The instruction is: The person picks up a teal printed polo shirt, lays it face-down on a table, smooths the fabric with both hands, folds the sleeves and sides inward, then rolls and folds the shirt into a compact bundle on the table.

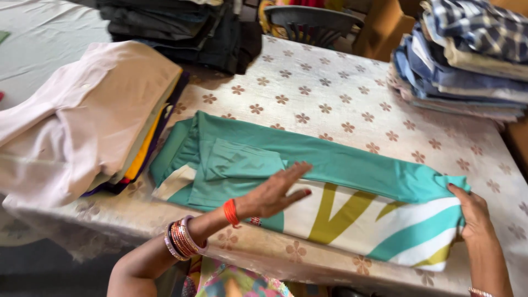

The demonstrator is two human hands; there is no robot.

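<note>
The left hand (275,192) lies flat and open on a teal T-shirt (308,181), fingers stretched out and pressing down on the folded sleeve area — nothing gripped. The wrist carries an orange thread and a stack of bangles (184,239). The right hand (473,212), at about 3 o'clock from the left, pinches the shirt's far end where the teal fold meets the white panel, fingers curled round the cloth edge.

The shirt lies across the near half of the tabletop (330,93), folded lengthwise, its white, olive and teal front showing along the near side. The tabletop wears a pale cloth with small brown flowers.

At 10 o'clock from the left hand a pile of folded clothes (93,110) rests with a pale pink shirt on top — yellow and purple layers below. At 12 o'clock sits a dark stack (181,27); at 2 o'clock, a stack of blue and checked shirts (467,60).
</note>
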